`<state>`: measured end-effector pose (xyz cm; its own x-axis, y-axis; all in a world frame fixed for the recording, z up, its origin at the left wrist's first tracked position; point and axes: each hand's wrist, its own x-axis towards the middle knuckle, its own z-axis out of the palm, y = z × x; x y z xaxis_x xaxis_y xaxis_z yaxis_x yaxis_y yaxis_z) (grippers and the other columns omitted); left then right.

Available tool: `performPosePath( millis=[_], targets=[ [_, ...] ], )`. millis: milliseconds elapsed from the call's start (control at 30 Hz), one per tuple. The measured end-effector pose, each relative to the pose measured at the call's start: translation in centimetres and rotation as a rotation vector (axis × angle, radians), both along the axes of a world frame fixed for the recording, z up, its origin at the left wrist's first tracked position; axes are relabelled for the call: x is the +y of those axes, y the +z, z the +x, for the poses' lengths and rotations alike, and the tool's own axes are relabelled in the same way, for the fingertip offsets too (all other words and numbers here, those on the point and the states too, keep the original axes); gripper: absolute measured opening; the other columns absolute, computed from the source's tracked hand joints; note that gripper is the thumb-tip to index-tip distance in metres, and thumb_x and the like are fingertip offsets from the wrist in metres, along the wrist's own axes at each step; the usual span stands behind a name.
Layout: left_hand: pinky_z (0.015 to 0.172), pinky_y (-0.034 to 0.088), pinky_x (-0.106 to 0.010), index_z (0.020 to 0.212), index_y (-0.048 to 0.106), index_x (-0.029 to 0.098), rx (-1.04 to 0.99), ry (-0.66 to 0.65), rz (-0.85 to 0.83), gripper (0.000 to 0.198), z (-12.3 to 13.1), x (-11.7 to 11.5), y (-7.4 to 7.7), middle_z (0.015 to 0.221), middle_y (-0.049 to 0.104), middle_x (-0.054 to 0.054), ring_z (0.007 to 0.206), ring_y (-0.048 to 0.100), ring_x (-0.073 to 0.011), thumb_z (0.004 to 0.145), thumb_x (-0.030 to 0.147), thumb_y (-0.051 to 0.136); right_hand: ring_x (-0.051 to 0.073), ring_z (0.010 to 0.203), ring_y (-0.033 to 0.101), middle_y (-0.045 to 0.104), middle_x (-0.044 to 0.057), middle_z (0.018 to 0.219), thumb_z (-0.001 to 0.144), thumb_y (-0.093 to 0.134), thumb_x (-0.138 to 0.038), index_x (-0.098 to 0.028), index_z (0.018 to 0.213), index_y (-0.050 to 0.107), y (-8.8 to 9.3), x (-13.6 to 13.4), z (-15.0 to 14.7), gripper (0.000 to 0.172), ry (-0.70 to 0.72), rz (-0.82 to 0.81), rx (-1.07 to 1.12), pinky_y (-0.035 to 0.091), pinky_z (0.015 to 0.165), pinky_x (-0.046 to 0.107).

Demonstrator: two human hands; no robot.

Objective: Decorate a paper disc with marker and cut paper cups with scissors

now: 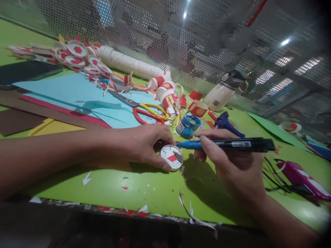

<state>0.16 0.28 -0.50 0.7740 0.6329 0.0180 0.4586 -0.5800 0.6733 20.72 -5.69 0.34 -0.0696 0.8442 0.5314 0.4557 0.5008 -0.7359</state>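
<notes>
My left hand (152, 144) grips a small round paper cup base (172, 157) by its edge. Its white face carries a red patch, dark lines and blue dots. In my right hand (227, 158) is a black marker pen (238, 144) with a blue tip, held nearly level. The tip points left and lies at the upper rim of the cup base; whether it touches I cannot tell. Just behind my hands stands an open jar of blue paint (188, 125). Scissors (151, 113) with red and yellow handles lie beyond my left hand.
Decorated paper cup pieces (77, 50) pile up at the back left, near a long stack of white cups (129, 62). Light-blue paper sheets (64, 93) lie at left. A white jug (223, 91), a blue glue gun (229, 124) and a purple tool (302, 179) are toward the right.
</notes>
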Motion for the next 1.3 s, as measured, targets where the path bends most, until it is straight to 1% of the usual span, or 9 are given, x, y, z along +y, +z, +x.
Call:
performPosePath(
  millis=[100,233,300,400,467,667,900,1033,1300],
  targets=[
    [0.069,0.041,-0.023,0.104,0.064,0.017,0.019,0.003,0.012,0.040,0.12,-0.05,0.18,0.096,0.057,-0.002,0.085,0.054,-0.0159,0.071,0.037,0.075,0.017,0.075,0.068,0.072,0.002,0.082,0.085,0.064,-0.021,-0.021,0.089,0.071,0.06,0.21,0.25,0.007,0.102,-0.048,-0.050,0.056,0.069,0.031],
    [0.067,0.040,-0.022,0.102,0.065,0.017,0.016,-0.018,0.011,0.037,0.14,-0.05,0.29,0.093,0.057,-0.001,0.083,0.054,-0.0148,0.073,0.037,0.074,0.012,0.064,0.064,0.068,-0.002,0.073,0.087,0.063,-0.024,-0.022,0.088,0.069,0.15,0.40,0.31,0.006,0.189,-0.198,-0.036,0.053,0.060,0.023],
    [0.067,0.041,-0.022,0.104,0.065,0.018,0.009,-0.031,0.013,0.038,0.09,0.01,0.22,0.095,0.057,-0.001,0.084,0.054,-0.0147,0.073,0.038,0.073,0.010,0.062,0.062,0.068,-0.003,0.073,0.087,0.063,-0.025,-0.022,0.089,0.068,0.05,0.38,0.30,0.006,0.178,-0.218,-0.036,0.052,0.058,0.020],
    [0.068,0.041,-0.022,0.105,0.065,0.018,0.003,-0.038,0.031,0.039,0.03,0.08,0.11,0.097,0.057,-0.001,0.085,0.055,-0.0151,0.073,0.038,0.074,0.010,0.062,0.062,0.069,-0.001,0.078,0.086,0.065,-0.024,-0.021,0.088,0.068,-0.28,0.32,0.31,0.005,0.125,-0.166,-0.090,0.051,0.059,0.020],
    [0.068,0.041,-0.023,0.105,0.065,0.018,0.001,-0.034,0.032,0.039,0.04,0.09,0.09,0.097,0.058,-0.002,0.086,0.055,-0.0152,0.073,0.038,0.074,0.010,0.062,0.062,0.069,-0.001,0.077,0.086,0.065,-0.023,-0.020,0.086,0.068,-0.46,0.31,0.29,0.004,0.110,-0.151,-0.113,0.050,0.058,0.020],
    [0.068,0.042,-0.023,0.104,0.066,0.018,0.003,-0.039,0.032,0.037,0.15,0.04,0.12,0.097,0.058,-0.002,0.086,0.055,-0.0154,0.073,0.037,0.074,0.008,0.059,0.060,0.068,-0.003,0.074,0.085,0.065,-0.021,-0.021,0.085,0.067,-0.38,0.27,-0.04,0.003,0.099,-0.141,-0.137,0.051,0.058,0.018],
    [0.069,0.042,-0.023,0.103,0.066,0.017,0.025,-0.027,0.041,0.036,0.03,-0.02,0.14,0.095,0.058,-0.001,0.086,0.055,-0.0156,0.073,0.036,0.073,0.007,0.057,0.060,0.066,-0.005,0.065,0.082,0.066,-0.018,-0.021,0.084,0.068,-0.39,0.11,-0.21,0.004,0.099,-0.148,-0.106,0.052,0.058,0.015],
    [0.069,0.042,-0.023,0.103,0.066,0.018,0.011,-0.051,0.046,0.035,0.10,0.03,0.07,0.094,0.058,-0.001,0.086,0.055,-0.0155,0.074,0.036,0.073,0.006,0.056,0.060,0.067,-0.005,0.066,0.082,0.067,-0.019,-0.021,0.084,0.068,-0.39,0.24,-0.31,0.003,0.096,-0.164,-0.109,0.052,0.058,0.013],
    [0.070,0.043,-0.024,0.102,0.066,0.017,0.009,-0.031,0.036,0.035,0.16,-0.08,0.13,0.095,0.058,-0.001,0.087,0.056,-0.0158,0.073,0.035,0.073,0.006,0.057,0.062,0.069,-0.005,0.068,0.081,0.067,-0.016,-0.021,0.083,0.068,-0.32,0.18,-0.46,0.005,0.090,-0.127,-0.119,0.053,0.060,0.013]
  ],
)
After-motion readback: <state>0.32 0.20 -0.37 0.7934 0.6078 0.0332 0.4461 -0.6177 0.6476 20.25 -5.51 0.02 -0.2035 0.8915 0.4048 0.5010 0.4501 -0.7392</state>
